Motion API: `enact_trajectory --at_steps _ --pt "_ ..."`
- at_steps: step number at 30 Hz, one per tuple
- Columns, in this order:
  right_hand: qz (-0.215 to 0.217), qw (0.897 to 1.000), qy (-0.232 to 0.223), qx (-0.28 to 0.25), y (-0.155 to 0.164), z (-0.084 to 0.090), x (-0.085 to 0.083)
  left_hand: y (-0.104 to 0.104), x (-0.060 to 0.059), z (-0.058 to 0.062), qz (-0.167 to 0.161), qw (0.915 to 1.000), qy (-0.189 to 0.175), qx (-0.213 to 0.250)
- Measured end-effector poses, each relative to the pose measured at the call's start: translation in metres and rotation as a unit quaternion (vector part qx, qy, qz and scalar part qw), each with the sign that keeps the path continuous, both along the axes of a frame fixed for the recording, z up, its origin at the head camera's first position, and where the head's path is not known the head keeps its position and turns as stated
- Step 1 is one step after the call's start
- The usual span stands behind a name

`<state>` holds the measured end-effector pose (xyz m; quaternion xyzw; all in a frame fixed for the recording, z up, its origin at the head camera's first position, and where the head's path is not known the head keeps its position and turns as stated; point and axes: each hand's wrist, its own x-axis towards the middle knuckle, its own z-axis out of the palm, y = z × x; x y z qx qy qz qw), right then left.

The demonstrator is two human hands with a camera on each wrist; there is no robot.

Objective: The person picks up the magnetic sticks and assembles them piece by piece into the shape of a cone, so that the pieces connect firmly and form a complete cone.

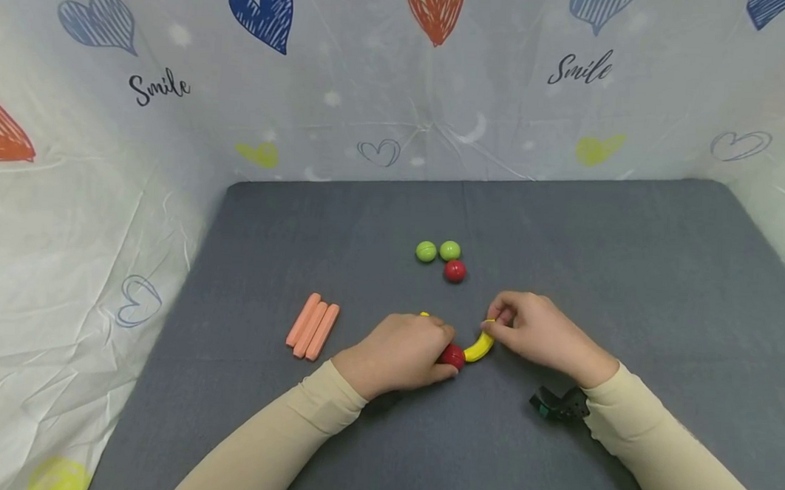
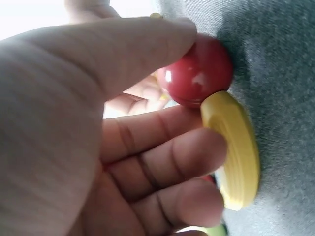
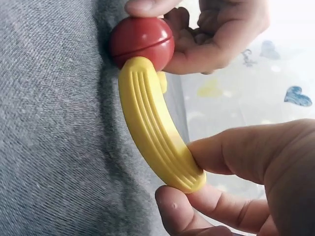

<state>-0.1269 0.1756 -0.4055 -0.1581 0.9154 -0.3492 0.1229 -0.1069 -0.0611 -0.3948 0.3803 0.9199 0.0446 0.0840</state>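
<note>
Curved yellow piece joined to a red ball, held between both hands on the grey mat.

The left hand (image 1: 400, 353) grips the red ball (image 1: 453, 356) with thumb and fingers; the right hand (image 1: 541, 334) pinches the far end of the curved yellow piece (image 1: 479, 347), whose near end touches the ball. Both lie low on the grey mat (image 1: 630, 287), between the hands.

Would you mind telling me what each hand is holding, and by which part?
The left hand grips the red ball around its sides; the right hand pinches the curved yellow piece at its free end.
</note>
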Motion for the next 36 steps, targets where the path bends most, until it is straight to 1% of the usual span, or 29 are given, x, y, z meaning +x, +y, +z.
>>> enact_trajectory --at_steps 3,6,10,15,18,21,24,27,30,33,36 --pt "0.005 1.000 0.001 0.005 -0.002 -0.002 0.000 -0.002 0.001 0.004 0.001 1.0000 -0.005 -0.006" --pt "0.008 1.000 0.000 0.008 -0.004 -0.005 0.001 -0.004 0.001 0.008 0.006 0.9999 0.001 -0.012" --pt "0.019 1.000 0.004 0.006 -0.008 -0.008 0.001 -0.001 0.008 0.009 0.005 0.9992 0.036 -0.019" --pt "0.042 0.999 0.005 0.008 -0.012 -0.006 -0.002 0.009 0.019 0.004 -0.001 0.9970 0.072 -0.029" --pt "0.041 0.999 0.012 0.023 -0.013 -0.002 -0.008 0.013 0.019 0.001 -0.001 0.9946 0.098 -0.035" --pt "0.034 0.998 0.031 0.035 -0.017 0.005 -0.021 0.012 0.017 -0.001 0.003 0.9928 0.114 -0.035" --pt "0.021 0.997 0.054 0.047 -0.026 0.010 -0.036 0.009 0.017 -0.002 0.007 0.9933 0.112 -0.027" --pt "-0.006 0.996 0.068 0.065 -0.034 0.011 -0.049 0.009 0.017 -0.005 0.005 0.9950 0.099 -0.013" --pt "-0.038 0.994 0.060 0.082 -0.040 0.009 -0.059 0.010 0.017 -0.007 0.003 0.9959 0.090 -0.006" --pt "-0.057 0.993 0.043 0.091 -0.044 0.002 -0.065 0.012 0.018 -0.007 0.005 0.9962 0.087 -0.005" --pt "-0.061 0.992 0.038 0.100 -0.044 -0.003 -0.068 0.015 0.019 -0.008 0.002 0.9959 0.090 -0.004"
